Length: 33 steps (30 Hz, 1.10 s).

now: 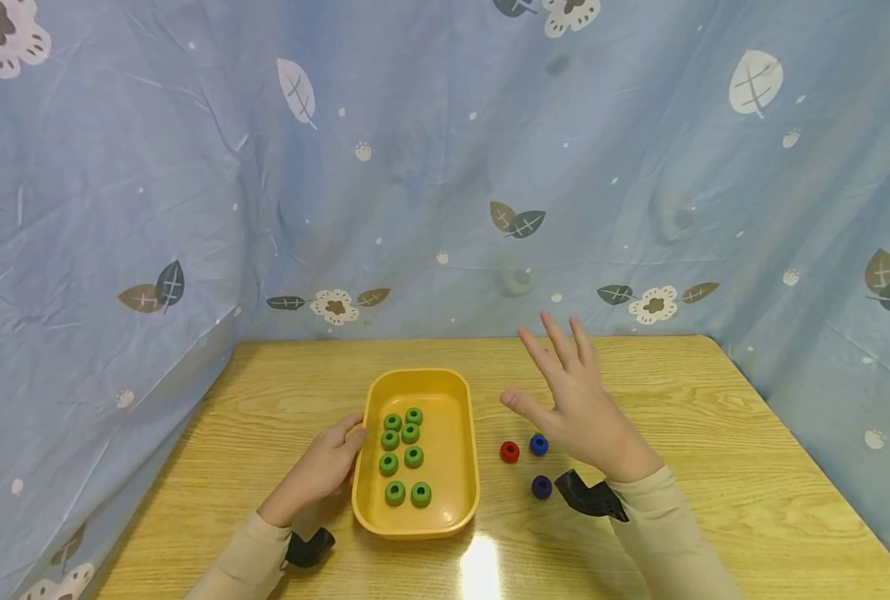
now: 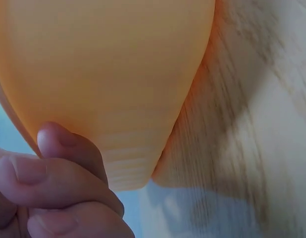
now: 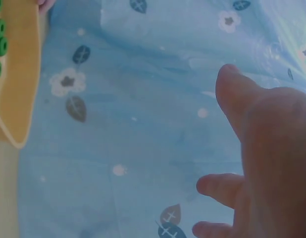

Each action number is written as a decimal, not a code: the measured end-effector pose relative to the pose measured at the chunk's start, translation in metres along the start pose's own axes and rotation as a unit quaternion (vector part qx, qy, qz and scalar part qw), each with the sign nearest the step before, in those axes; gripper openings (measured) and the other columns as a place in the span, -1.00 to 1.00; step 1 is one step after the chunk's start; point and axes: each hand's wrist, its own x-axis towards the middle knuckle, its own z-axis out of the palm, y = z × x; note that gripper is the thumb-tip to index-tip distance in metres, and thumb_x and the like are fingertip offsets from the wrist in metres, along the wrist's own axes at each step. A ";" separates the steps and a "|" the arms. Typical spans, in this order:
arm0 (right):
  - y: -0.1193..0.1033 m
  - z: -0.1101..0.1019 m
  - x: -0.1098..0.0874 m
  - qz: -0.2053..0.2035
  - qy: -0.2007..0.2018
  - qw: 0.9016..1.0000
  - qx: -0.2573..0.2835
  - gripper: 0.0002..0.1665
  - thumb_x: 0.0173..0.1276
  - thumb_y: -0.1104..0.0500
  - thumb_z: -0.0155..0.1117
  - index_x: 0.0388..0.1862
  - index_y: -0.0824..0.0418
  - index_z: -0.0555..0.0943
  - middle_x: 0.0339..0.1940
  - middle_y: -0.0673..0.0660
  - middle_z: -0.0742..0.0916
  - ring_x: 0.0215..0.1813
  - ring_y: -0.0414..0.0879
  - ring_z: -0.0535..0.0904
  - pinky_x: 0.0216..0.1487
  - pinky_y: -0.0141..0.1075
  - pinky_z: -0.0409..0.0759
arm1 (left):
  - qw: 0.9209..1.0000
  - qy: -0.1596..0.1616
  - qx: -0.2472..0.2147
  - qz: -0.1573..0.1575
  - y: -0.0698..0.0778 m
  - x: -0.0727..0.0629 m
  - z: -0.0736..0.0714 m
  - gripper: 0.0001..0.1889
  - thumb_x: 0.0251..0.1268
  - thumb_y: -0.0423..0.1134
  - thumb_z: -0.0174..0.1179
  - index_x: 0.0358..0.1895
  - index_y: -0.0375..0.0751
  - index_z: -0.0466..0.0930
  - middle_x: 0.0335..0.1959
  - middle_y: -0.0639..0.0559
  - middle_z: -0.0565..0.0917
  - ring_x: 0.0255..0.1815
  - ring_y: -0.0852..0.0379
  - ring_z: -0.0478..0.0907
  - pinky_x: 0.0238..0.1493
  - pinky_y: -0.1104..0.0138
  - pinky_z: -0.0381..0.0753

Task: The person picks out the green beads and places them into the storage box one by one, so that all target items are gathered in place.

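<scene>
A yellow rectangular tray lies on the table, with several green ring-shaped beads inside it. My left hand grips the tray's left rim. In the left wrist view, curled fingers lie against the tray's outer wall. Over the right part of the table, my right hand is raised with its fingers spread and nothing in it. Below and left of it are a red bead and two blue beads. A bit of yellow shows at the right hand's edge, mostly hidden behind it.
The wooden table extends around the tray on all sides. A blue patterned cloth hangs behind it and along both sides. Black camera mounts are strapped at both wrists.
</scene>
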 end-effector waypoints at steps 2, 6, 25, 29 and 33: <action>0.000 0.001 -0.001 0.001 0.001 1.000 -0.014 0.00 0.52 -0.25 0.27 0.74 0.04 0.10 0.77 0.24 -0.09 0.70 0.41 -0.46 0.46 0.59 -0.18 | 1.000 0.003 -0.002 0.000 0.000 0.000 0.001 -0.49 0.77 -0.12 -0.18 0.61 -0.18 0.23 -0.74 -0.09 0.49 -0.86 0.14 0.27 -0.76 0.29 0.39; 0.000 0.002 -0.002 0.009 0.001 0.999 -0.032 0.00 0.51 -0.27 0.27 0.74 0.01 0.10 0.77 0.23 -0.13 0.69 0.41 -0.51 0.46 0.59 -0.26 | 1.000 0.004 -0.011 0.002 0.000 0.000 0.004 -0.48 0.77 -0.12 -0.18 0.63 -0.17 0.19 -0.77 -0.04 0.47 -0.87 0.14 0.31 -0.76 0.26 0.46; -0.003 0.005 -0.005 0.040 -0.041 0.996 -0.063 0.04 0.50 -0.38 0.20 0.76 -0.11 0.00 0.76 0.21 -0.22 0.68 0.42 -0.56 0.35 0.71 -0.29 | 1.000 0.011 -0.022 0.002 -0.003 -0.001 0.006 -0.48 0.77 -0.14 -0.17 0.64 -0.19 0.16 -0.79 -0.02 0.48 -0.88 0.14 0.34 -0.77 0.26 0.47; -0.004 0.007 -0.005 0.052 -0.048 0.995 -0.070 0.06 0.49 -0.40 0.18 0.76 -0.10 -0.02 0.77 0.20 -0.21 0.67 0.43 -0.57 0.33 0.72 -0.30 | 1.000 0.011 -0.013 0.006 -0.003 -0.001 0.005 -0.48 0.77 -0.14 -0.17 0.63 -0.19 0.17 -0.79 -0.03 0.48 -0.87 0.13 0.35 -0.75 0.24 0.49; -0.005 0.007 -0.005 0.064 -0.053 0.994 -0.073 0.06 0.50 -0.41 0.16 0.76 -0.11 -0.02 0.77 0.19 -0.22 0.67 0.43 -0.58 0.32 0.72 -0.32 | 1.000 0.016 -0.012 0.007 -0.004 0.000 0.005 -0.49 0.76 -0.13 -0.15 0.61 -0.19 0.21 -0.76 -0.02 0.50 -0.84 0.11 0.37 -0.72 0.22 0.51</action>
